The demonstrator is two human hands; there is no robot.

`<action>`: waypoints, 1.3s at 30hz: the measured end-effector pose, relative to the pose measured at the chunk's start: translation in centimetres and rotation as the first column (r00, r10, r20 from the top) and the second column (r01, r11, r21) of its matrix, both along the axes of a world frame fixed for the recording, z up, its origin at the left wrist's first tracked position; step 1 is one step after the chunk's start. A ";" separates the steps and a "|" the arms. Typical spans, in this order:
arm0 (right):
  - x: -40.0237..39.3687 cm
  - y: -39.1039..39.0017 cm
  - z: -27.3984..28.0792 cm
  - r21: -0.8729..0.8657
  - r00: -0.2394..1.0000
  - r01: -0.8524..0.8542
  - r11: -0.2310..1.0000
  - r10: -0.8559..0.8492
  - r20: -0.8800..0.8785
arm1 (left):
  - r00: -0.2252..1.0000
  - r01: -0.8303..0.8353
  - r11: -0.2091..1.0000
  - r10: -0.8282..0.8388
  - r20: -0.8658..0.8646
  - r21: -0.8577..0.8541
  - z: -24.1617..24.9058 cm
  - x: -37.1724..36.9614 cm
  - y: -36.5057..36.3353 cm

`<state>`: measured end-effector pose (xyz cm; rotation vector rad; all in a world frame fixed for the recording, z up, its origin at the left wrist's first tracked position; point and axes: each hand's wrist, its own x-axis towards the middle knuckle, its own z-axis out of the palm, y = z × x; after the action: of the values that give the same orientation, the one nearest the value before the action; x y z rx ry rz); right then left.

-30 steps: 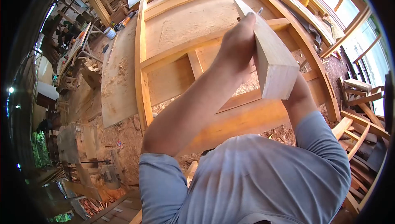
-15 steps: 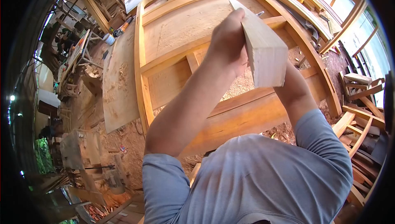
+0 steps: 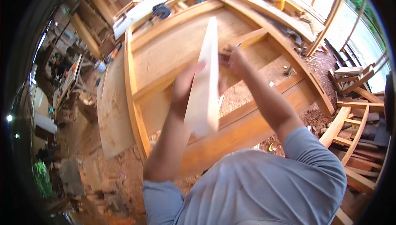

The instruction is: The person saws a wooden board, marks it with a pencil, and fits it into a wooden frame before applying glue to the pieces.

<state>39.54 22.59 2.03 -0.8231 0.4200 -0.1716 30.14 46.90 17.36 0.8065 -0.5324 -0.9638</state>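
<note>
A pale length of timber [image 3: 205,84] is held up in front of me, its near end tilted toward my body. My left hand [image 3: 185,85] wraps around it from the left, with fingertips showing past its right edge. To the right of the timber, my right hand [image 3: 234,63] is apart from it, fingers curled. A thin pen-like object [image 3: 239,44] with a pale tip sticks up from that hand; motion blur hides its detail. Beneath both hands lies a large wooden frame [image 3: 136,76] with crosspieces and panels.
A power tool with a dark round guard [image 3: 161,11] rests at the frame's far left corner. A yellow container [image 3: 280,3] stands on the far-right bench. Wood offcuts and a small slatted frame [image 3: 350,121] lie at right. A plywood sheet [image 3: 111,113] lies left, with shavings around.
The timber has swung left and lower, now showing more of its long face. My right hand has come out from behind it to its right side. The view has shifted slightly.
</note>
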 end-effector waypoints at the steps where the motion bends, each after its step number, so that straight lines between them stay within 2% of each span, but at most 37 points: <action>1: -0.6 1.2 1.1 0.019 0.999 -0.011 1.000 0.012 -0.050 | 0.997 -0.067 0.995 0.070 -0.033 0.078 -2.6 -0.3 1.1; 2: 0.0 1.6 0.0 0.020 0.998 -0.045 0.999 0.046 -0.053 | 0.965 -0.202 0.949 0.235 -0.116 0.241 -2.4 -2.5 2.0; 3: -0.1 2.5 0.7 0.046 0.991 -0.044 0.998 0.049 -0.124 | 0.928 -0.289 0.816 0.368 -0.065 0.500 -1.3 -4.2 2.8; 4: 0.9 2.7 -0.5 0.105 0.986 -0.103 0.989 0.116 -0.117 | 0.896 -0.403 0.769 0.442 0.043 0.496 -3.9 -4.3 3.3; 5: 0.3 3.6 -0.2 0.049 0.983 -0.166 0.985 0.170 -0.072 | 0.931 -0.358 0.767 0.338 0.138 0.532 -5.6 -3.6 5.0; 6: 0.7 4.4 -0.5 0.018 0.967 -0.198 0.980 0.199 -0.162 | 0.953 -0.303 0.754 0.231 0.197 0.582 -6.6 -3.4 6.4; 7: 0.3 5.6 -0.3 0.003 0.949 -0.247 0.969 0.242 -0.202 | 0.930 -0.329 0.697 0.121 0.348 0.637 -8.3 -3.6 7.9; 8: -0.3 7.0 -1.6 -0.123 0.961 -0.239 0.963 0.217 -0.171 | 0.891 -0.345 0.694 0.030 0.453 0.632 -10.1 -4.3 9.8; 9: -1.8 7.5 -3.0 -0.150 0.943 -0.330 0.932 0.318 -0.093 | 0.795 -0.398 0.665 -0.094 0.599 0.632 -11.2 -5.6 12.1; 10: -3.3 8.4 -3.8 -0.126 0.956 -0.294 0.948 0.293 -0.029 | 0.685 -0.441 0.621 -0.234 0.690 0.648 -12.5 -6.8 14.7; 11: -4.7 8.1 -4.1 -0.100 0.948 -0.318 0.943 0.319 -0.010 | 0.488 -0.495 0.731 -0.211 0.847 0.468 -14.2 -7.8 17.0; 12: -6.0 7.6 -3.9 -0.070 0.938 -0.347 0.935 0.348 0.005 | 0.372 -0.534 0.711 -0.289 0.882 0.458 -15.4 -8.2 20.1; 13: -6.8 7.0 -2.8 0.034 0.973 -0.223 0.974 0.224 -0.046 | 0.257 -0.568 0.691 -0.368 0.893 0.448 -16.1 -8.7 22.9; 15: -7.3 3.8 -3.6 0.019 0.993 -0.105 0.994 0.106 -0.044 | 0.476 -0.661 0.469 -0.340 0.811 0.586 -15.3 -10.7 25.6; 16: -7.5 2.2 -4.0 -0.007 0.997 -0.033 0.999 0.032 -0.065 | 0.468 -0.659 0.479 -0.342 0.815 0.580 -16.2 -10.8 27.1; 18: -9.5 1.0 -5.2 -0.077 0.968 0.208 0.975 -0.216 -0.128 | 0.464 -0.741 0.372 -0.319 0.826 0.559 -18.5 -10.7 30.4; 19: -11.4 1.0 -5.5 -0.133 0.967 0.201 0.970 -0.218 -0.131 | 0.448 -0.746 0.384 -0.315 0.837 0.544 -18.9 -10.4 31.1; 21: -15.0 0.4 -5.5 -0.189 0.960 0.215 0.958 -0.244 -0.140 | 0.491 -0.820 0.195 -0.245 0.836 0.538 -19.3 -10.1 31.4; 22: -16.9 0.0 -5.3 -0.267 0.960 0.109 0.957 -0.172 -0.223 | 0.493 -0.811 0.211 -0.259 0.831 0.546 -19.1 -9.7 31.2; 23: -18.5 0.0 -5.2 -0.326 0.942 -0.004 0.945 -0.105 -0.317 | 0.468 -0.839 0.159 -0.278 0.839 0.521 -18.6 -9.4 30.9; 24: -19.7 -0.1 -5.1 -0.320 0.935 0.012 0.947 -0.125 -0.333 | 0.443 -0.864 0.108 -0.297 0.846 0.491 -18.3 -9.1 30.6; 25: -20.7 -0.1 -5.0 -0.400 0.910 -0.014 0.917 -0.154 -0.386 | 0.450 -0.854 0.120 -0.316 0.835 0.506 -17.7 -8.7 30.5; 27: -21.8 -1.0 -6.0 -0.507 0.876 -0.036 0.861 -0.217 -0.430 | 0.434 -0.821 0.234 -0.337 0.836 0.520 -16.8 -7.8 29.5; 30: -23.0 -2.3 -6.3 -0.519 0.835 -0.052 0.853 -0.248 -0.491 | 0.476 -0.788 0.249 -0.335 0.813 0.563 -15.4 -7.3 27.3; 33: -23.4 -2.4 -7.4 -0.536 0.816 -0.033 0.844 -0.287 -0.502 | 0.436 -0.770 0.315 -0.375 0.818 0.555 -16.6 -5.9 27.6; 38: -23.9 -2.8 -8.2 -0.544 0.804 -0.102 0.833 -0.253 -0.538 | 0.434 -0.760 0.325 -0.393 0.811 0.563 -17.4 -5.6 26.8; 39: -24.0 -3.1 -8.3 -0.700 0.759 -0.219 0.679 -0.333 -0.560 | 0.430 -0.759 0.312 -0.419 0.800 0.571 -17.4 -5.7 26.6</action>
<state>15.54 19.45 -6.24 -1.7080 1.1008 -0.1044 24.48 73.46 -0.06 2.6166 -0.6950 -0.3347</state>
